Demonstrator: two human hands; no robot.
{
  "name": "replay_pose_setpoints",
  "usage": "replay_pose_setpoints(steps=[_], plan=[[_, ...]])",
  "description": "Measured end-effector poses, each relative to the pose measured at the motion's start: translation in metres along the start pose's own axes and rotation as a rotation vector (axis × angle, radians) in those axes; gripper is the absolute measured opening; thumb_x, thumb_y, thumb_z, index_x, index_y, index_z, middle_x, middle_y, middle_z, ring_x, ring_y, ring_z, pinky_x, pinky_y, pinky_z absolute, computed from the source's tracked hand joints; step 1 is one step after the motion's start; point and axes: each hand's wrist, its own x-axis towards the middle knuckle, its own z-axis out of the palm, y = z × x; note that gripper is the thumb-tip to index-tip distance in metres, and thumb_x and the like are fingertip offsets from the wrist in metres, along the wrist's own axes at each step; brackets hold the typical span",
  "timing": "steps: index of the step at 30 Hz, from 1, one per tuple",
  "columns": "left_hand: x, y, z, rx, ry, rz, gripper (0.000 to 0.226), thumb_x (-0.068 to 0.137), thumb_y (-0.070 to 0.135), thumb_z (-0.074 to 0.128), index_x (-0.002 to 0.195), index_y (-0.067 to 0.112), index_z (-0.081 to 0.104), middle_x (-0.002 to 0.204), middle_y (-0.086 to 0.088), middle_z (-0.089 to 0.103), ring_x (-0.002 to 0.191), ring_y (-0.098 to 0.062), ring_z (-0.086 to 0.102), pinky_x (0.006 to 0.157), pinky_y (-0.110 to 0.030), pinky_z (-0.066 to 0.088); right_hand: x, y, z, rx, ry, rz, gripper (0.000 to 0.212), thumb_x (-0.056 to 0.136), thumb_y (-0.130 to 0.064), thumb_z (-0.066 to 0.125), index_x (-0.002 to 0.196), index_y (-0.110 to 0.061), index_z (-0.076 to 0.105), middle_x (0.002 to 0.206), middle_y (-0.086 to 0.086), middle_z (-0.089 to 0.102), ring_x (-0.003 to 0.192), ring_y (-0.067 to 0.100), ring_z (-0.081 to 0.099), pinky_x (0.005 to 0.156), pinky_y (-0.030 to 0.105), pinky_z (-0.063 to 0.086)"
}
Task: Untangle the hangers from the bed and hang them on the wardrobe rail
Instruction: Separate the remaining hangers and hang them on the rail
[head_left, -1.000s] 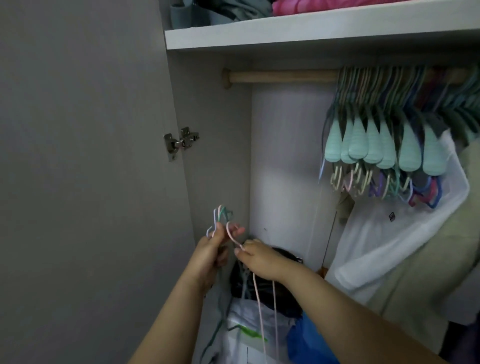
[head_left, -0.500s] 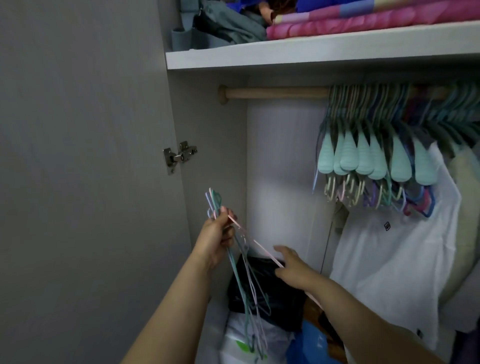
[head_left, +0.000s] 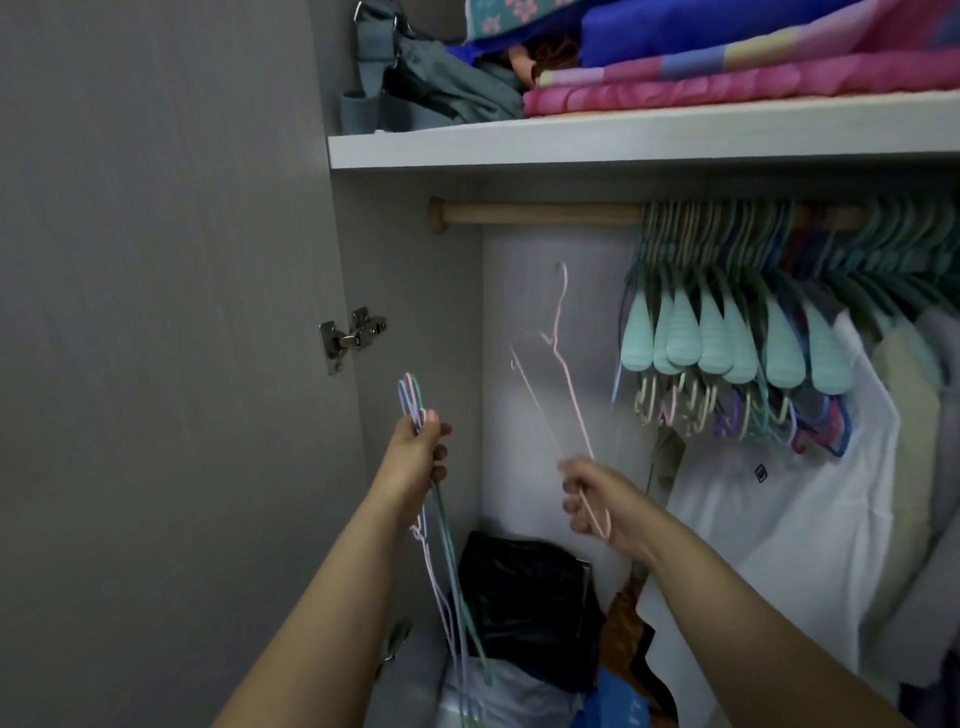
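From the head camera, both arms reach into an open wardrobe. The left hand (head_left: 418, 457) has its fingers curled round a bunch of thin wire hangers (head_left: 441, 561); their hooks stick up above the fist in lilac, pink and green, and their long bodies hang down past the wrist toward the bags on the wardrobe floor. The right hand (head_left: 592, 499) grips the lower end of a single pink hanger (head_left: 563, 364), which points upward with its hook below the wooden rail (head_left: 540, 213) and not touching it. This hanger is blurred, so its exact shape is hard to read. The two hands are well apart, left near the door side, right nearer the middle.

The bare left stretch of the rail is free; further right it carries a dense row of hung hangers (head_left: 727, 332) with mint-green shoulder ends, and a white shirt (head_left: 789, 493) hangs beneath them. Above, a white shelf (head_left: 623, 143) holds folded pink and blue bedding (head_left: 753, 67). A metal hinge (head_left: 353, 335) sits on the door edge. Below lies a black bag (head_left: 524, 597).
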Motion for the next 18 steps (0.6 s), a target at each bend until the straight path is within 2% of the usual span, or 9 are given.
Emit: replay_pose_setpoints(steps=[2, 4, 7, 10, 12, 14, 16, 18], plan=[[-0.002, 0.000, 0.006, 0.079, -0.021, 0.037, 0.012, 0.102, 0.017, 0.043, 0.091, 0.016, 0.048, 0.086, -0.003, 0.054, 0.058, -0.011, 0.039, 0.050, -0.022, 0.034, 0.013, -0.040, 0.022, 0.010, 0.109, -0.075, 0.024, 0.086, -0.048, 0.059, 0.085, -0.026, 0.049, 0.069, -0.003, 0.034, 0.053, 0.010, 0.029, 0.038, 0.016, 0.022], [-0.002, 0.002, 0.011, 0.087, -0.052, 0.052, 0.017, 0.101, 0.007, 0.042, 0.090, 0.016, 0.051, 0.081, -0.002, 0.055, 0.056, -0.012, 0.041, 0.053, -0.021, 0.039, 0.024, -0.080, 0.042, 0.027, 0.190, -0.140, 0.037, 0.081, -0.063, 0.059, 0.092, -0.028, 0.053, 0.065, -0.005, 0.030, 0.051, 0.008, 0.023, 0.039, 0.014, 0.017], [-0.005, 0.010, 0.014, 0.064, -0.077, 0.019, 0.022, 0.100, 0.000, 0.041, 0.092, 0.015, 0.056, 0.082, -0.002, 0.061, 0.062, -0.013, 0.052, 0.060, -0.020, 0.047, 0.036, -0.122, 0.056, 0.068, 0.232, -0.163, 0.052, 0.073, -0.073, 0.059, 0.103, -0.030, 0.057, 0.063, -0.005, 0.029, 0.050, 0.007, 0.019, 0.042, 0.015, 0.014], [-0.006, 0.014, 0.012, 0.031, -0.099, 0.002, 0.016, 0.095, 0.002, 0.053, 0.101, 0.016, 0.059, 0.086, 0.004, 0.070, 0.071, -0.012, 0.062, 0.070, -0.024, 0.046, 0.053, -0.139, 0.052, 0.173, 0.240, -0.108, 0.053, 0.077, -0.068, 0.059, 0.110, -0.026, 0.054, 0.069, -0.005, 0.035, 0.049, 0.005, 0.022, 0.043, 0.014, 0.013], [-0.007, 0.016, 0.010, -0.007, -0.113, -0.011, 0.014, 0.093, 0.008, 0.059, 0.103, 0.018, 0.062, 0.084, 0.008, 0.072, 0.070, -0.009, 0.064, 0.071, -0.025, 0.043, 0.062, -0.139, 0.046, 0.264, 0.272, -0.045, 0.055, 0.078, -0.062, 0.062, 0.113, -0.020, 0.054, 0.071, -0.004, 0.036, 0.050, 0.006, 0.024, 0.040, 0.011, 0.016], [-0.009, 0.017, 0.007, -0.029, -0.119, -0.017, 0.010, 0.094, 0.017, 0.059, 0.103, 0.018, 0.063, 0.082, 0.010, 0.072, 0.066, -0.006, 0.061, 0.067, -0.024, 0.040, 0.065, -0.134, 0.044, 0.313, 0.287, -0.003, 0.052, 0.076, -0.057, 0.066, 0.111, -0.020, 0.055, 0.074, -0.003, 0.039, 0.051, 0.006, 0.025, 0.037, 0.010, 0.018], [-0.010, 0.018, 0.004, -0.088, -0.123, -0.034, 0.015, 0.095, 0.027, 0.056, 0.102, 0.016, 0.065, 0.079, 0.006, 0.068, 0.062, -0.006, 0.055, 0.062, -0.023, 0.037, 0.065, -0.127, 0.041, 0.384, 0.319, -0.024, 0.044, 0.076, -0.055, 0.068, 0.102, -0.022, 0.056, 0.078, -0.004, 0.042, 0.054, 0.005, 0.027, 0.037, 0.010, 0.021], [-0.011, 0.018, 0.000, -0.175, -0.132, -0.063, 0.025, 0.097, 0.036, 0.051, 0.097, 0.015, 0.064, 0.070, 0.005, 0.058, 0.055, -0.006, 0.047, 0.057, -0.023, 0.034, 0.063, -0.120, 0.038, 0.466, 0.355, -0.095, 0.044, 0.079, -0.056, 0.064, 0.109, -0.025, 0.058, 0.094, -0.004, 0.052, 0.063, 0.007, 0.038, 0.043, 0.014, 0.032]])
